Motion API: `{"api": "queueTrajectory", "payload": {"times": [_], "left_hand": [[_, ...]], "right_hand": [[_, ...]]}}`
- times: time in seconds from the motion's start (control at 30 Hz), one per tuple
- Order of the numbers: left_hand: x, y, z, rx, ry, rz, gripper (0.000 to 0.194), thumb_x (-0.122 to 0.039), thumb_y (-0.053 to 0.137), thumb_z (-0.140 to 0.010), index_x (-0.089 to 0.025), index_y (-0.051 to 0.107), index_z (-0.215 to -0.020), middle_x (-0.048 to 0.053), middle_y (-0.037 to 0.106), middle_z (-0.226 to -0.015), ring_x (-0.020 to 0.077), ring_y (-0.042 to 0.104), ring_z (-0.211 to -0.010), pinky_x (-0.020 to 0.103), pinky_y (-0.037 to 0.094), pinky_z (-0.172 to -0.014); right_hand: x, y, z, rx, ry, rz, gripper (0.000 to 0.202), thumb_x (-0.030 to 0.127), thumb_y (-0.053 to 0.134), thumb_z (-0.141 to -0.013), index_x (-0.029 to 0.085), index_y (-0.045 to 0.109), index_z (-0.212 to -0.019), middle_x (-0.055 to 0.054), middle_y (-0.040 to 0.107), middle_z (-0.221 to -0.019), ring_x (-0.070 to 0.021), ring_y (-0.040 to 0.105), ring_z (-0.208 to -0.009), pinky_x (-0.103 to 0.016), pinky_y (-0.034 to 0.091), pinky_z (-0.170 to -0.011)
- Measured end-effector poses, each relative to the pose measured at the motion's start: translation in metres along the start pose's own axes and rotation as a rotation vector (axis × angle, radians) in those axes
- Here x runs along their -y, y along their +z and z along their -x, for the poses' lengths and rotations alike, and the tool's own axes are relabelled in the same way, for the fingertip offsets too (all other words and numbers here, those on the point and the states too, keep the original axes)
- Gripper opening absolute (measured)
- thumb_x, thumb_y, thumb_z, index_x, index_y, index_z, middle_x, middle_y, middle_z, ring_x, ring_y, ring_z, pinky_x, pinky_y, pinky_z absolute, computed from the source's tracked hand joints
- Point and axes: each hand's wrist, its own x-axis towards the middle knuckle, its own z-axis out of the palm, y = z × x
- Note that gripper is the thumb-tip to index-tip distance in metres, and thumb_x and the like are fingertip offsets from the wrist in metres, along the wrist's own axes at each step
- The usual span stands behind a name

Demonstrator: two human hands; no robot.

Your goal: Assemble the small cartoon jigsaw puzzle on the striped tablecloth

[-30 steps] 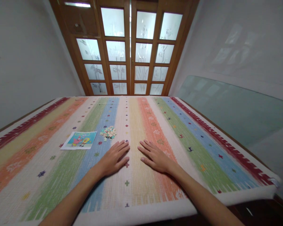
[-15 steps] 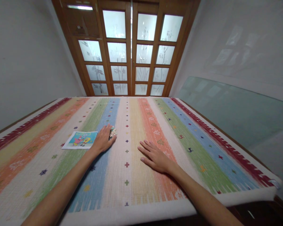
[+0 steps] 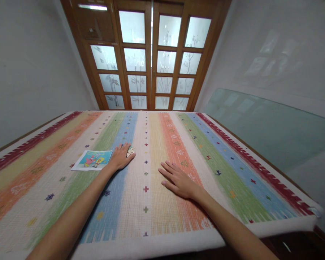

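Observation:
My left hand rests palm down on the striped cloth, fingers spread, partly over a small pile of pale, patterned pieces. Part of that pile is hidden beneath the fingers. Just left of this hand lies a picture card showing a pink and a yellow cartoon figure on blue. My right hand is flat on the yellow and orange stripes, fingers apart, with nothing in it.
The striped cloth covers a wide table. Beyond its far edge stand wooden doors with frosted panes. A glass sheet leans at the right wall.
My left hand has shifted slightly to the right, over more of the pile. My right hand and the card stay where they were.

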Motion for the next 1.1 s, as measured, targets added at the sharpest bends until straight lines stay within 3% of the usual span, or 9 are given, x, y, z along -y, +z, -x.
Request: {"api": "queueTrajectory", "payload": {"times": [0.2, 0.47, 0.73, 0.87, 1.1], "left_hand": [[-0.011, 0.001, -0.012, 0.039, 0.073, 0.034, 0.069, -0.058, 0.041, -0.101, -0.012, 0.047, -0.153, 0.018, 0.039, -0.165, 0.0401, 0.031, -0.155, 0.060, 0.024, -0.126], [-0.047, 0.010, -0.010, 0.043, 0.207, 0.088, 0.067, -0.057, 0.040, -0.103, -0.013, 0.049, -0.152, 0.017, 0.042, -0.163, 0.0386, 0.030, -0.155, 0.060, 0.025, -0.126], [-0.087, 0.014, 0.032, 0.109, 0.416, 0.138, 0.065, -0.058, 0.043, -0.105, -0.017, 0.047, -0.154, 0.014, 0.041, -0.165, 0.0334, 0.029, -0.157, 0.055, 0.023, -0.129], [-0.105, 0.012, 0.059, 0.137, 0.549, 0.169, 0.063, -0.058, 0.043, -0.106, -0.022, 0.043, -0.158, 0.011, 0.039, -0.166, 0.0318, 0.026, -0.158, 0.055, 0.023, -0.129], [-0.123, 0.009, 0.090, 0.178, 0.651, 0.209, 0.065, -0.056, 0.044, -0.106, -0.025, 0.036, -0.162, 0.009, 0.038, -0.166, 0.0322, 0.024, -0.158, 0.057, 0.023, -0.129]], "right_hand": [[-0.003, 0.003, 0.001, -0.041, -0.010, -0.015, 0.056, 0.050, 0.044, -0.108, 0.023, 0.048, -0.157, -0.012, 0.037, -0.167, -0.0307, 0.029, -0.157, -0.058, 0.027, -0.127], [-0.002, 0.003, 0.001, -0.047, -0.008, -0.024, 0.056, 0.050, 0.044, -0.108, 0.021, 0.050, -0.156, -0.013, 0.038, -0.167, -0.0315, 0.029, -0.157, -0.059, 0.027, -0.127], [-0.002, -0.002, -0.001, -0.192, -0.026, -0.064, 0.046, 0.040, 0.041, -0.109, 0.017, 0.063, -0.143, -0.016, 0.060, -0.150, -0.0297, 0.051, -0.144, -0.056, 0.038, -0.122], [-0.001, -0.005, -0.002, -0.247, -0.015, -0.067, 0.045, 0.036, 0.039, -0.109, 0.015, 0.064, -0.139, -0.016, 0.063, -0.147, -0.0297, 0.054, -0.140, -0.055, 0.040, -0.121], [-0.002, -0.006, 0.001, -0.312, -0.005, -0.122, 0.046, 0.031, 0.032, -0.110, 0.017, 0.065, -0.139, -0.015, 0.066, -0.142, -0.0282, 0.058, -0.135, -0.054, 0.046, -0.116]]}}
